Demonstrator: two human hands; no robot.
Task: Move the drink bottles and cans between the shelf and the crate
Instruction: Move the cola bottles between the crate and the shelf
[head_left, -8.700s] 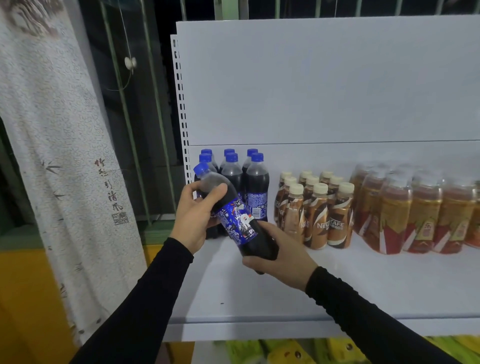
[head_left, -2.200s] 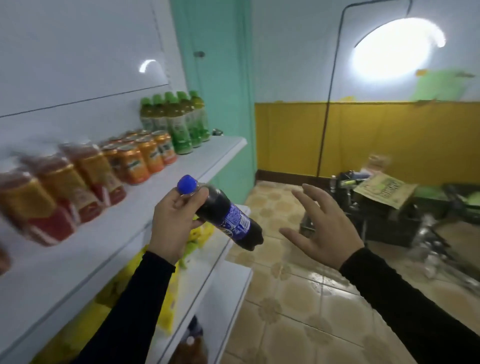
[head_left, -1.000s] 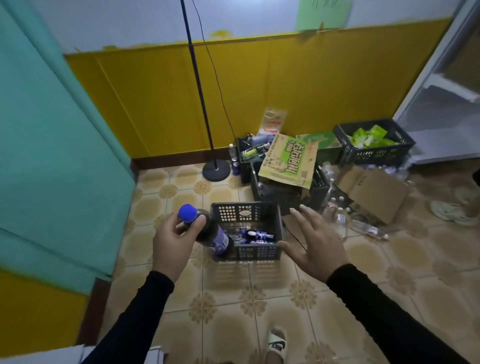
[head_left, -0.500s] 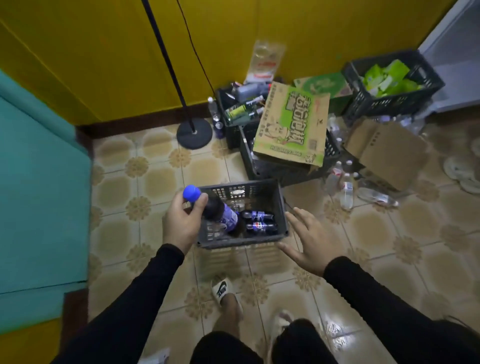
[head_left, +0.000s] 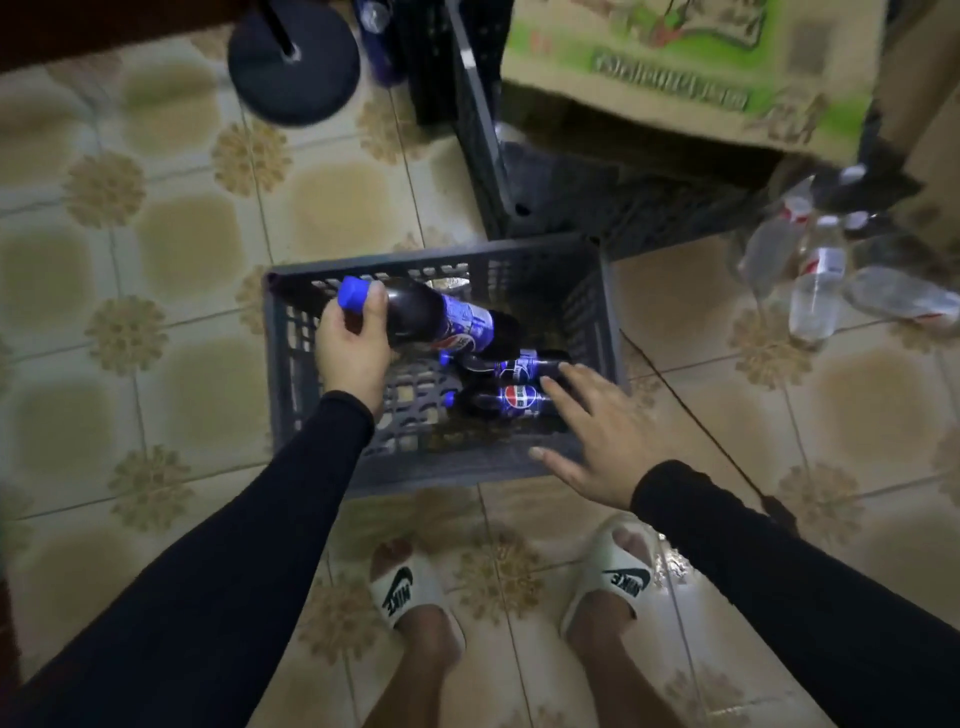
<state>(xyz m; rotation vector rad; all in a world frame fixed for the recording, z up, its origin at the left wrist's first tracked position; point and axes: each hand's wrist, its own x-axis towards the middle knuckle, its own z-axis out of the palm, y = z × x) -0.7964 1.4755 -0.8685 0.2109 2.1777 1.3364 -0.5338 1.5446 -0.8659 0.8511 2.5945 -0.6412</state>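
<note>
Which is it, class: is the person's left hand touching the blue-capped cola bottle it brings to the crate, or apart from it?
Touching. The head view shows the left hand wrapped round the neck of the cola bottle, just below its blue cap, over the crate.

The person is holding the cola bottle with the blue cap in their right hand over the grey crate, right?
Not quite. The head view shows the left hand gripping the cola bottle near its blue cap, over the grey crate. The right hand is open and holds nothing.
</note>
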